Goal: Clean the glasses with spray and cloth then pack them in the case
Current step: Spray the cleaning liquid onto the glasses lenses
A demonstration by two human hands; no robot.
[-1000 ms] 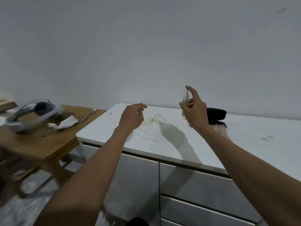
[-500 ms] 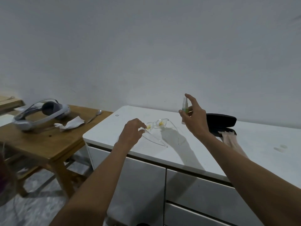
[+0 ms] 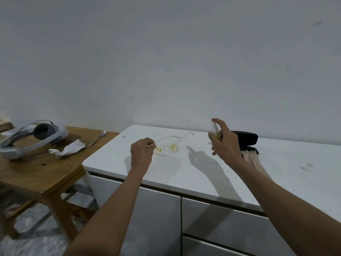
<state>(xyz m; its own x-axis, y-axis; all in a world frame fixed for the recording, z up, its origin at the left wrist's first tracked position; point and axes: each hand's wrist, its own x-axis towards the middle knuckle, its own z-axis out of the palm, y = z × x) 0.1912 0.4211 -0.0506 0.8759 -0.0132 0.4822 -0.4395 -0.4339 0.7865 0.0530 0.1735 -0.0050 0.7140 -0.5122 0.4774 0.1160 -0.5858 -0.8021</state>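
Head view: left hand [image 3: 141,152] closed, fingertips pinching the glasses [image 3: 167,147] at one temple end, lenses just right of the hand, above the white tabletop [image 3: 184,172]. Right hand [image 3: 224,143] wrapped around the spray [image 3: 215,130], held upright, index finger on the nozzle top. Case [image 3: 244,138], black, lid open, just behind right hand. Cloth [image 3: 253,159], pink, lies below the case, partly hidden by the wrist.

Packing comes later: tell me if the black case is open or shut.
Open: the black case has its lid raised, with a gap above the base.
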